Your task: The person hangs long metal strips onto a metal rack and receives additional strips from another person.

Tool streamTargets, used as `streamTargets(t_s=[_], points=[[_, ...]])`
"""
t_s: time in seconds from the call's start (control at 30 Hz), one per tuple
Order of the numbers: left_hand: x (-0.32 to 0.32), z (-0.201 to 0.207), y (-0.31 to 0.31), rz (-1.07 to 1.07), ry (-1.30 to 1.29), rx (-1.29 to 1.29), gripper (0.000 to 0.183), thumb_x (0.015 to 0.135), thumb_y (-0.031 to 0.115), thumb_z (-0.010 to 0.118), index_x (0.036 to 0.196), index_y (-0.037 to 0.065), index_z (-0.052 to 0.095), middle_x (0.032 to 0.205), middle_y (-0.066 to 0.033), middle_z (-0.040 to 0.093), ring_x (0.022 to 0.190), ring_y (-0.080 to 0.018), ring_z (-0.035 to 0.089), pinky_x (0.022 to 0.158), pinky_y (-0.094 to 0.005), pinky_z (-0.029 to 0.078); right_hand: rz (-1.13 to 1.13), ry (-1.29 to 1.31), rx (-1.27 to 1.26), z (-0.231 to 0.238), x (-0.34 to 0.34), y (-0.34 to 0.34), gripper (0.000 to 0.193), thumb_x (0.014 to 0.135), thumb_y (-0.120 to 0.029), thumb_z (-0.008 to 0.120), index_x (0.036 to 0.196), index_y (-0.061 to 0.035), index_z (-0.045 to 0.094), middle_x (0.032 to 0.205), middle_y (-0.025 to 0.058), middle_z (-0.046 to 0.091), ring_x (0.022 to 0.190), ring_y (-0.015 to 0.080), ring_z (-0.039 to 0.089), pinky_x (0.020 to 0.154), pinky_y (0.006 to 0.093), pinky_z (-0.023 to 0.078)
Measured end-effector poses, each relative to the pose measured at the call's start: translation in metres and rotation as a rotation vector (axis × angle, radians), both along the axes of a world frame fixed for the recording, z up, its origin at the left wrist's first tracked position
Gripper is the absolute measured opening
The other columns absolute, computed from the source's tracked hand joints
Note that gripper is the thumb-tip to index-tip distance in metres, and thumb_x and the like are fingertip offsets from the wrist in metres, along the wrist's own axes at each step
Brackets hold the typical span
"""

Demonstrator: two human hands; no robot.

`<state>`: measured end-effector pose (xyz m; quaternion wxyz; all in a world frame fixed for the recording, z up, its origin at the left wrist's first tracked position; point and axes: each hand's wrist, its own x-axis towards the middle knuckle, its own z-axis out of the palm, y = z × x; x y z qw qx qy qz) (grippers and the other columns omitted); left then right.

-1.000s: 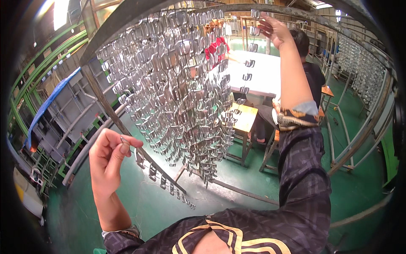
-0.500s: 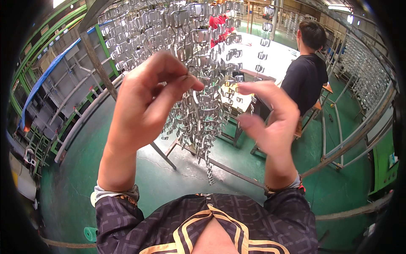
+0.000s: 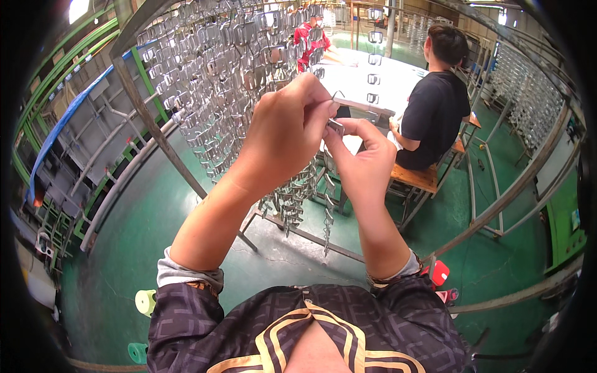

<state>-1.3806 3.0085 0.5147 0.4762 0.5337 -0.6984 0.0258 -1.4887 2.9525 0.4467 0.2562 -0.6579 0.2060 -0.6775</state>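
My left hand (image 3: 283, 133) is closed in a pinch, and a thin bent wire (image 3: 337, 96) sticks out at its fingertips. Close against it, my right hand (image 3: 365, 152) pinches a small shiny metal buckle (image 3: 335, 126) between thumb and forefinger. Both sets of fingertips nearly touch, so exactly how wire and buckle meet is hidden. Below the hands hangs a strand of metal buckles (image 3: 328, 214). Behind and left of my left hand, a dense curtain of similar silver buckles (image 3: 217, 68) hangs in many rows, partly covered by my hand and forearm.
A metal frame post (image 3: 158, 127) slants down on the left, and a low bar (image 3: 323, 241) crosses ahead. Beyond, a person in black (image 3: 438, 93) sits on a wooden bench (image 3: 416, 178) at a bright white table (image 3: 398, 74); another wears red (image 3: 311, 40). A single buckle strand (image 3: 374, 59) hangs nearby.
My hands have come together from well apart, the left moving right and the right moving left. The right fingers, spread before, now pinch a buckle. The view has shifted slightly.
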Motion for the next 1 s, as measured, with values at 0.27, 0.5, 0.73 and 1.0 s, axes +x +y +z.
streamTargets(t_s=[0.27,0.5,0.73,1.0], points=[[0.0,0.005,-0.013,0.028,0.021,-0.134,0.019,0.078,0.012,0.064,0.093,0.002,0.059,0.084,-0.0043,0.066,0.068,-0.0081,0.057,0.052,-0.0214,0.041,0.164,-0.07,0.086,0.016,0.0,-0.032,0.018,0.075,-0.014,0.071,0.082,0.0016,0.067,0.069,0.0035,0.064,0.063,0.0071,0.055,0.058,0.0224,0.042],[0.02,-0.007,0.029,0.028,0.088,-0.129,0.029,0.075,0.017,0.069,0.097,0.003,0.057,0.088,-0.0078,0.066,0.062,-0.0139,0.058,0.056,-0.0273,0.046,0.471,-0.155,0.146,0.055,-0.003,-0.067,0.015,0.081,-0.011,0.066,0.088,0.0019,0.064,0.076,0.0058,0.065,0.066,0.0118,0.061,0.061,0.023,0.049],[0.049,-0.03,0.072,0.049,0.157,-0.048,0.027,0.072,0.007,0.069,0.097,0.005,0.058,0.088,-0.0021,0.066,0.063,-0.005,0.052,0.043,-0.0188,0.032,0.628,-0.205,0.206,0.087,-0.008,-0.104,0.014,0.082,-0.013,0.065,0.087,-0.0014,0.06,0.076,0.0053,0.062,0.064,0.0139,0.062,0.056,0.026,0.052],[0.099,-0.061,0.096,0.166,0.314,-0.024,0.025,0.076,-0.001,0.062,0.099,0.003,0.055,0.088,-0.004,0.064,0.068,-0.0046,0.051,0.049,-0.016,0.035,0.655,-0.154,0.178,0.118,-0.021,-0.153,0.014,0.082,-0.014,0.064,0.089,-0.0022,0.061,0.074,0.0054,0.061,0.061,0.0144,0.06,0.057,0.0276,0.051]])
